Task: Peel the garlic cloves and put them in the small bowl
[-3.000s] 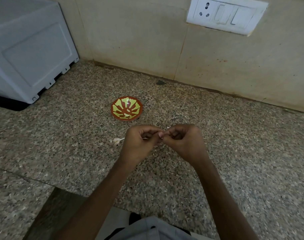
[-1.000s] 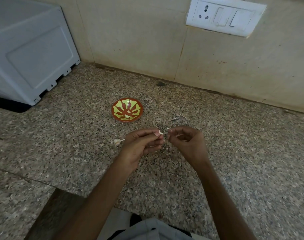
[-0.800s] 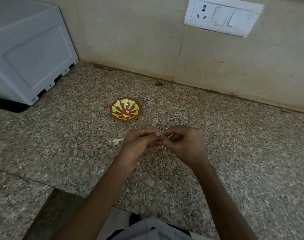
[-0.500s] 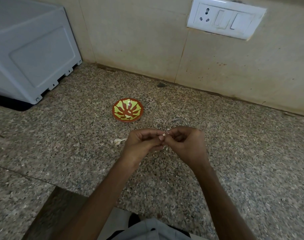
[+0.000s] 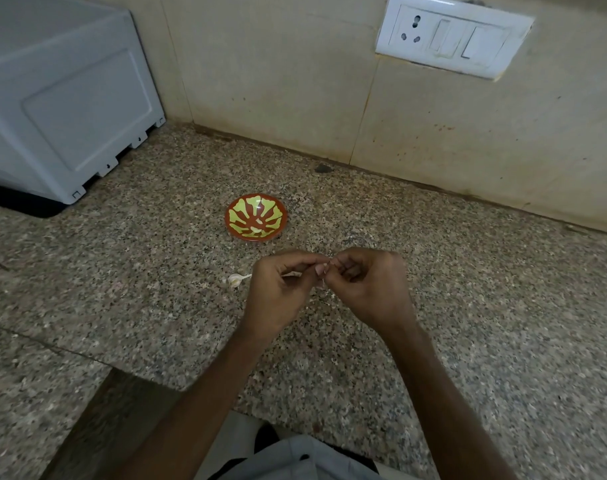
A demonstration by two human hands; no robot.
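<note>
both hands stayed pressed together as half a second before: left hand (image 5: 277, 292) and right hand (image 5: 371, 289) curled, fingertips pinching one garlic clove (image 5: 326, 270) between them over the counter (image 5: 122, 271); a second clove (image 5: 235, 279) lay just beside the left hand; the small bowl (image 5: 257, 238) sat beyond.

The small bowl (image 5: 256, 218) sits mid-counter (image 5: 122, 306), apart from the far wall (image 5: 277, 81). Nearer than the bowl, the left hand (image 5: 277, 292) and right hand (image 5: 371, 289) meet fingertip to fingertip above the counter, pinching the held clove (image 5: 325, 270) between them. The loose clove (image 5: 235, 279) lies on the counter just left of the left hand. An appliance (image 5: 63, 98) stands far left; a switch plate (image 5: 451, 36) is on the wall, far right.
</note>
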